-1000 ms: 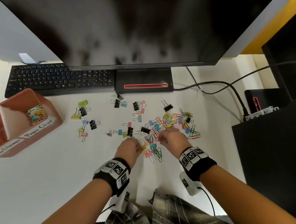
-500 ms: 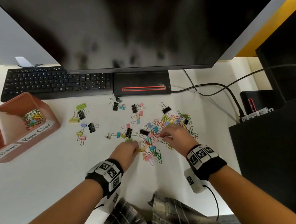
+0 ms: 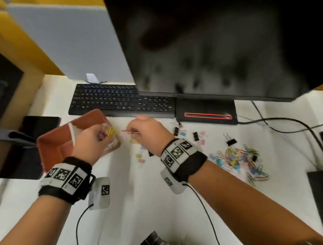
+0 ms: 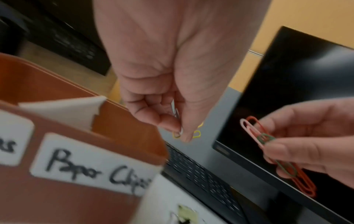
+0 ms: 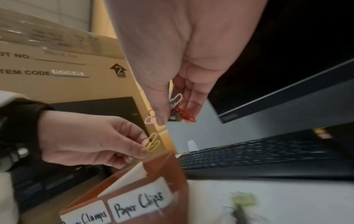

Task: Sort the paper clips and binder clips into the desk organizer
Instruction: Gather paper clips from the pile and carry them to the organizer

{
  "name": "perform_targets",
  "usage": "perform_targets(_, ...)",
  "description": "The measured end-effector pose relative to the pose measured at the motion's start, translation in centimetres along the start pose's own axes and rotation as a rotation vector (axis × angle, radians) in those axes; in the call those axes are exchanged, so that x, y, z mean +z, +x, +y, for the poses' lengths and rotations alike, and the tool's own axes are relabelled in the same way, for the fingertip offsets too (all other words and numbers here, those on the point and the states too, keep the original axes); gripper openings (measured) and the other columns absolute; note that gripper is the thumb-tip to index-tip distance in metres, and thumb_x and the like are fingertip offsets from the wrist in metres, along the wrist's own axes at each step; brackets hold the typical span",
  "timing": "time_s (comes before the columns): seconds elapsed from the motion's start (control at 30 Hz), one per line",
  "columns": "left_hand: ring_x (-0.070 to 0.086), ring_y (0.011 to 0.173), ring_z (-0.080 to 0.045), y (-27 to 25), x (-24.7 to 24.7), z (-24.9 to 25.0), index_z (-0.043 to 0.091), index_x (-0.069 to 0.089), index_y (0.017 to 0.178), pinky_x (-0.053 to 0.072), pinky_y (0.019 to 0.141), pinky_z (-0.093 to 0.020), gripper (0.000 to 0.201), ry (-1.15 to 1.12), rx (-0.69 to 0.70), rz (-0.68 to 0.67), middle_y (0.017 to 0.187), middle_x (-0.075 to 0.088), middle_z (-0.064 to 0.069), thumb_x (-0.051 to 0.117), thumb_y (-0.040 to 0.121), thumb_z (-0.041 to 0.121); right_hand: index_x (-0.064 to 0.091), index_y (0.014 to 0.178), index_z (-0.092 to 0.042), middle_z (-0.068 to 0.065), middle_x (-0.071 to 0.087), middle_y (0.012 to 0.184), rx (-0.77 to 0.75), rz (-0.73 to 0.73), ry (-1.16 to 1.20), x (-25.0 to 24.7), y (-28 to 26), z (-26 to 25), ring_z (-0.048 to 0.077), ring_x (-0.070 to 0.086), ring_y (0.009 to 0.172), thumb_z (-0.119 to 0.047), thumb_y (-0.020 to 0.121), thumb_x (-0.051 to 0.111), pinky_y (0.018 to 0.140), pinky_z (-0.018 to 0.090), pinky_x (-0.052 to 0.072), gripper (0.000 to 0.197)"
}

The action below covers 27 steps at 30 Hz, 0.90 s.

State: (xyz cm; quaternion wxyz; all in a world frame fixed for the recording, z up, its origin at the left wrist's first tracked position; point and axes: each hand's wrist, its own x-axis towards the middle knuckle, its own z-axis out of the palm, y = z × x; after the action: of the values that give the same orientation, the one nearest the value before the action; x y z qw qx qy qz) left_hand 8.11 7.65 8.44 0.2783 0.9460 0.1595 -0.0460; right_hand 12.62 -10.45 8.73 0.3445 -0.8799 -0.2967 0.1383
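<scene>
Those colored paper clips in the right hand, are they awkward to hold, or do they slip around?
Probably light: the right hand pinches several paper clips with fingertips alone. The thin, smooth-looking wire likely slips easily. They overlap in the pinch, so they may snag on each other when dropped.

an office desk: a monitor (image 3: 210, 39), keyboard (image 3: 120, 100) and grey partition panel (image 3: 67, 39).

Both my hands left the clip pile (image 3: 238, 162) and swung over to the desk organizer (image 3: 54, 145). My left hand (image 3: 92, 142) now hangs over its "Paper Clips" compartment, pinching yellow paper clips (image 5: 152, 144). My right hand (image 3: 148, 134) sits just beside the organizer, close to the keyboard (image 3: 120, 100), grip closed on red, pink and green paper clips (image 4: 268, 145). Camera view swung left too.
</scene>
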Motion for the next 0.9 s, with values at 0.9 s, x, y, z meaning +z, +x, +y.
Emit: perform_targets(0.9, 0.055, 0.079, -0.008, -5.2, 12.7, 8.0, 0.018, 0.057, 0.115, 0.035, 0.067, -0.006, 0.030, -0.073, 0.540, -0.614, 0.110, 0.058, -0.004, 0.055, 0.086, 0.012, 0.060, 0.111, -0.029, -0.007, 0.056, 0.109, 0.700, 0.073, -0.056, -0.9, -21.2, 12.6, 0.009, 0.051, 0.090, -0.030, 0.079, 0.072, 0.078, 0.022, 0.039, 0.035)
